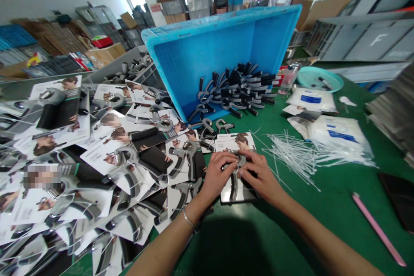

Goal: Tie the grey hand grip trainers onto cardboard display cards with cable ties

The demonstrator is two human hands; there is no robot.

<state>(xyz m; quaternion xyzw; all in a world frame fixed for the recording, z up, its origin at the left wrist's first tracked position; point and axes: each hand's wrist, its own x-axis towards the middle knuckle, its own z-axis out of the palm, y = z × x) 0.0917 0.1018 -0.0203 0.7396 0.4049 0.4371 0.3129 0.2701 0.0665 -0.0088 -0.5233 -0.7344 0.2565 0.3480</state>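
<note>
Hand-grip exerciser (233, 187) lies on its printed card (225, 194) atop a green table (323, 233), left hand (218, 173) and right hand (263, 177) bent together over its top, any pinch hidden; even pressure should keep it straight.

White letter F (376, 39) on the side of a gray crate (346, 41).

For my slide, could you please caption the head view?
Left hand and right hand at a grip on its card, white ties alongside, blue bin beyond.
</note>
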